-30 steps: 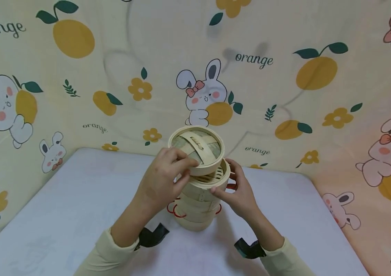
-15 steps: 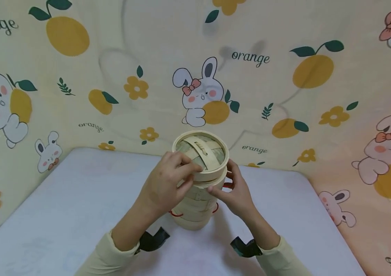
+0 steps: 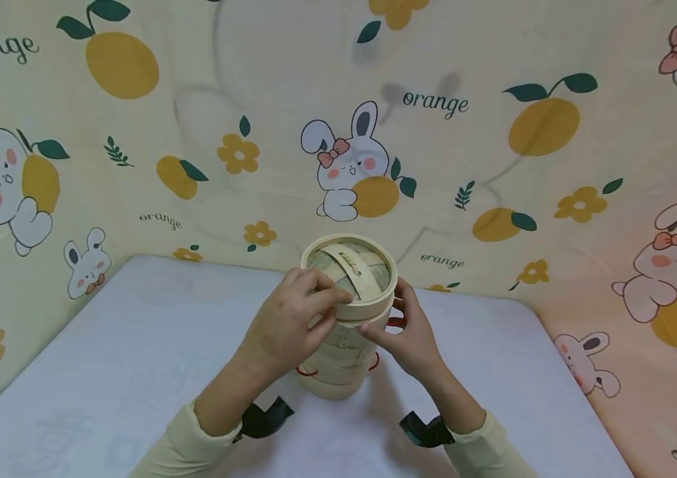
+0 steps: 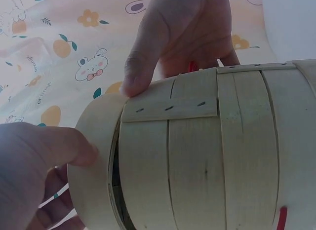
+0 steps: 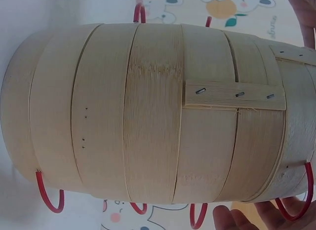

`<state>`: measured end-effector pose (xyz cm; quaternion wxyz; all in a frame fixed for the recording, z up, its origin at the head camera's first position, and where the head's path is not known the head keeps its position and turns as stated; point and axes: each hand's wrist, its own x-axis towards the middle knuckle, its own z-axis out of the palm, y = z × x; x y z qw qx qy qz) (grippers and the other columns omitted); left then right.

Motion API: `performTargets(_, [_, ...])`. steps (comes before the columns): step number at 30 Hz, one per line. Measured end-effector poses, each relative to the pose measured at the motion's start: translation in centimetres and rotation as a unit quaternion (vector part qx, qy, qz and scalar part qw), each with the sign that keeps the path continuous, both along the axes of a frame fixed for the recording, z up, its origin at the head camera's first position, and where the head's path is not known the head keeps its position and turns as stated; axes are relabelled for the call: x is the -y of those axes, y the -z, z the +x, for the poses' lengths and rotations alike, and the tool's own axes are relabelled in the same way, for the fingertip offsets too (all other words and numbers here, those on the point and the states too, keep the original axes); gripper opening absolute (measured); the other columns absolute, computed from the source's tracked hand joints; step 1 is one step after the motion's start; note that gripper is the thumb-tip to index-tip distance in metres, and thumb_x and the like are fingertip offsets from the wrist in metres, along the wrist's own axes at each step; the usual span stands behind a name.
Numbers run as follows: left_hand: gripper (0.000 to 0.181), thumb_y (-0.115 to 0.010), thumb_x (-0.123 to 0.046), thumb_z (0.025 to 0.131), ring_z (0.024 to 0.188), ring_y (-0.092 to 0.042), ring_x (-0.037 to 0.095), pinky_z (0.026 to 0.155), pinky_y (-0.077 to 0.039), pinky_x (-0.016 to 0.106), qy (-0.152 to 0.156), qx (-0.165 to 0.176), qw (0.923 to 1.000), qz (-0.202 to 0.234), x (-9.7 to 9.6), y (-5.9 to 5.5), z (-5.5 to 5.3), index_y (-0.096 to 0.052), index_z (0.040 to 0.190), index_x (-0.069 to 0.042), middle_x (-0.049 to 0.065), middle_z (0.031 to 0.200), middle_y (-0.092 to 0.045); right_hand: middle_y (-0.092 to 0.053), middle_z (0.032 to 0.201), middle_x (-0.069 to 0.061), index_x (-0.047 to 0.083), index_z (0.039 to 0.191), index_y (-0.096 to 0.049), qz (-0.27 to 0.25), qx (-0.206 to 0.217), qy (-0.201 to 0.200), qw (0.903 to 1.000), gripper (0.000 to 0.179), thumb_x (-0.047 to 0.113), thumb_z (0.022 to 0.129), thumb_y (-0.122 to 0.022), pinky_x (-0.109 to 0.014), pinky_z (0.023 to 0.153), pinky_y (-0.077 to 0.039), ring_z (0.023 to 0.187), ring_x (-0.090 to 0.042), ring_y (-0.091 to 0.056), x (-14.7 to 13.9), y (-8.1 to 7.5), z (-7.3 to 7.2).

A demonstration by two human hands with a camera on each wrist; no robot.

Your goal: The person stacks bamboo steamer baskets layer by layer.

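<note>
A round bamboo steamer [image 3: 338, 372] stands upright as a stack of tiers, with red loop handles [image 5: 52, 203] on its sides. Its woven lid [image 3: 377, 275] lies on the top tier. My left hand [image 3: 287, 315] pinches the near left part of the lid's rim between thumb and fingers. The left wrist view shows a dark, narrow gap between lid [image 4: 94, 119] and top tier [image 4: 148, 151] on the left hand's side. My right hand [image 3: 404, 338] grips the top tier from the right, thumb in front. Its other fingers are partly hidden behind the steamer.
The steamer is on a white table [image 3: 135, 358]. Behind and beside the table hangs a cream cloth [image 3: 290, 79] printed with rabbits and oranges. A black strap [image 3: 266, 418] is on each wrist.
The lid has come down from a tilted, offset position, moving right onto the top tier and covering its slatted inside. My left hand moved with it; the right hand keeps its hold.
</note>
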<state>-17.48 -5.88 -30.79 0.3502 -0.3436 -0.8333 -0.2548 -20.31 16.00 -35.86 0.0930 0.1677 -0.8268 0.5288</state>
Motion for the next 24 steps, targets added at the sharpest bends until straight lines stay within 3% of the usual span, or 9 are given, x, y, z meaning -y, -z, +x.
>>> performTargets(8, [0.023, -0.069, -0.003, 0.079, 0.085, -0.050, 0.017, 0.073, -0.045, 0.028, 0.002, 0.005, 1.0000, 0.002, -0.2, 0.4, -0.1, -0.074, 0.096, -0.018, -0.001, 0.092, -0.060, -0.048, 0.138, -0.001, 0.025, 0.148, -0.031, 0.000, 0.000, 0.008, 1.0000, 0.085, 0.026, 0.077, -0.079, -0.035, 0.085, -0.048, 0.117, -0.022, -0.051, 0.0, 0.2, 0.0])
performTargets(16, [0.024, -0.069, -0.003, 0.080, 0.088, -0.050, 0.018, 0.075, -0.046, 0.028, 0.011, 0.001, 0.9999, 0.004, -0.2, 0.7, -0.3, -0.074, 0.099, -0.017, 0.000, 0.095, -0.059, -0.053, 0.134, -0.004, 0.019, 0.146, -0.035, 0.000, -0.024, 0.006, 0.9997, 0.082, 0.024, 0.076, -0.079, -0.034, 0.084, -0.048, 0.117, -0.020, -0.052, -0.2, 0.1, -0.2])
performTargets(21, [0.025, -0.070, -0.005, 0.080, 0.092, -0.053, 0.020, 0.081, -0.047, 0.031, 0.026, -0.017, 0.9995, 0.009, 0.0, 1.1, -0.6, -0.072, 0.103, -0.014, 0.003, 0.100, -0.059, -0.052, 0.137, -0.001, 0.021, 0.146, -0.035, 0.031, -0.028, 0.003, 0.9991, 0.084, 0.029, 0.076, -0.080, -0.037, 0.083, -0.048, 0.121, -0.018, -0.050, -0.2, -0.3, -0.1])
performTargets(24, [0.032, -0.071, -0.010, 0.080, 0.102, -0.054, 0.021, 0.088, -0.050, 0.032, 0.027, -0.010, 0.9995, 0.014, 0.4, 1.3, -0.7, -0.068, 0.112, -0.011, 0.005, 0.109, -0.059, -0.049, 0.140, -0.001, 0.021, 0.147, -0.034, 0.068, -0.046, 0.006, 0.9966, 0.082, 0.033, 0.079, -0.077, -0.040, 0.086, -0.047, 0.125, -0.021, -0.047, -0.6, -0.7, -0.1])
